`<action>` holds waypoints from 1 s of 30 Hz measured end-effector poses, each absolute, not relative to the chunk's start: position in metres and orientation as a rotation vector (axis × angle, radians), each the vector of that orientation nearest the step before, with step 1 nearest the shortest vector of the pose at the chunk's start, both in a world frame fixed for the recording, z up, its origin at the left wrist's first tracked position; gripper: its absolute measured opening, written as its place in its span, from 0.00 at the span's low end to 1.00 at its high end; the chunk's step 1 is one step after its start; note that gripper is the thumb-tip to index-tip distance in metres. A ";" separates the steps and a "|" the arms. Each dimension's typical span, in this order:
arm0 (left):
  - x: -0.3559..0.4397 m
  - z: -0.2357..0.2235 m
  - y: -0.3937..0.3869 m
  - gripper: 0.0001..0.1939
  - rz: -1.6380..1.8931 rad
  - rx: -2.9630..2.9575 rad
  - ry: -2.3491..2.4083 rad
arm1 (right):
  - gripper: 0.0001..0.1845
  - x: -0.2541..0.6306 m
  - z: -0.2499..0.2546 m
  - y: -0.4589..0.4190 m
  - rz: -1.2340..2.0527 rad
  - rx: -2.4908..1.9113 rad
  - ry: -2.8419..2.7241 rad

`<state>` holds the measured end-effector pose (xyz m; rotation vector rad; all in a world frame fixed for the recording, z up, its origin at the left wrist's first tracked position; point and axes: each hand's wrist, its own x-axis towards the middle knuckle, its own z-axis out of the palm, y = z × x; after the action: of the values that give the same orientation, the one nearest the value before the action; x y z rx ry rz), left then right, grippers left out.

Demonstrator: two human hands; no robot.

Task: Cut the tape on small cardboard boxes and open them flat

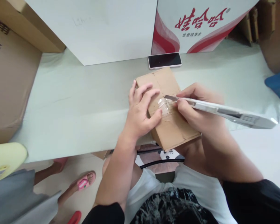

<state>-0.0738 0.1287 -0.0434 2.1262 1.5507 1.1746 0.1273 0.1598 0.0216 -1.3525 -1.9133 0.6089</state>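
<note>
Cardboard box (177, 130), one in work, lies on the counter (84, 102) in front of you, set at a slant, its near end reaching the counter's front edge. Your left hand (141, 112) is spread wide across the box's top and left side, thumb beside the patch of clear tape (163, 105). Your right hand (198, 109) is closed around a utility knife (214, 109), blade out, its handle trailing off to your right.

Step in hand, in my judgement: you are working the blade at the tape. The tip sits by the patch's far edge; whether it has gone in cannot be told from this view. The next move calls for a shallow, controlled stroke, the box held firm and your left thumb and fingers kept out of the blade's path, as they rest close to it.

Count: hands, two; knife, one; box in work, one; visible tape patch, one; phone (165, 60), one, lying just beyond the box's far end; white carton (116, 31) with red print, one, behind the phone; blue item (278, 84), one, partly shown at the right edge. Brown cardboard stands at both sides, but its pieces overlap and run out of view, so no firm count is entered.
</note>
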 end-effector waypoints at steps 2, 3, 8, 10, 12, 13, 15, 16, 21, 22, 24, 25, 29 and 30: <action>-0.074 -0.043 0.129 0.26 1.175 2.130 1.539 | 0.02 0.126 0.022 0.162 0.584 -1.371 -1.962; -0.074 -0.043 0.129 0.26 1.177 2.132 1.538 | 0.03 0.126 0.023 0.163 0.584 -1.373 -1.989; -0.075 -0.045 0.130 0.27 1.146 2.136 1.588 | 0.05 0.124 0.029 0.166 0.649 -1.290 -2.086; -0.075 -0.045 0.130 0.27 1.161 2.131 1.574 | 0.07 0.125 0.033 0.164 0.714 -1.216 -2.115; -0.075 -0.045 0.131 0.28 1.185 2.120 1.549 | 0.10 0.127 0.036 0.159 0.799 -1.145 -2.127; -0.075 -0.045 0.131 0.29 1.189 2.110 1.545 | 0.12 0.129 0.036 0.157 0.841 -1.115 -2.121; -0.075 -0.044 0.132 0.29 1.180 2.086 1.555 | 0.13 0.133 0.034 0.155 0.918 -1.050 -2.054; -0.075 -0.044 0.133 0.30 1.178 2.072 1.558 | 0.13 0.135 0.031 0.154 0.955 -1.007 -1.986; -0.090 -0.040 0.132 0.28 1.247 1.933 1.482 | 0.08 0.142 0.014 0.170 0.853 -0.800 -1.294; -0.096 -0.039 0.132 0.27 1.265 1.884 1.481 | 0.06 0.142 0.010 0.175 0.798 -0.819 -1.200; -0.111 -0.036 0.131 0.24 1.312 1.762 1.518 | 0.07 0.145 -0.004 0.187 0.765 -0.937 -1.148; -0.118 -0.035 0.130 0.22 1.353 1.681 1.552 | 0.12 0.147 -0.013 0.193 0.786 -1.019 -1.164; -0.136 -0.033 0.123 0.16 1.567 1.075 1.727 | 0.30 0.155 -0.052 0.208 1.088 -1.310 -1.390; -0.138 -0.034 0.121 0.17 1.586 0.898 1.721 | 0.31 0.156 -0.059 0.210 1.171 -1.345 -1.463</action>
<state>-0.1375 0.1213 -0.0345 0.8977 1.7209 1.5857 0.1560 0.2097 -0.0593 -1.3454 -1.4634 1.1714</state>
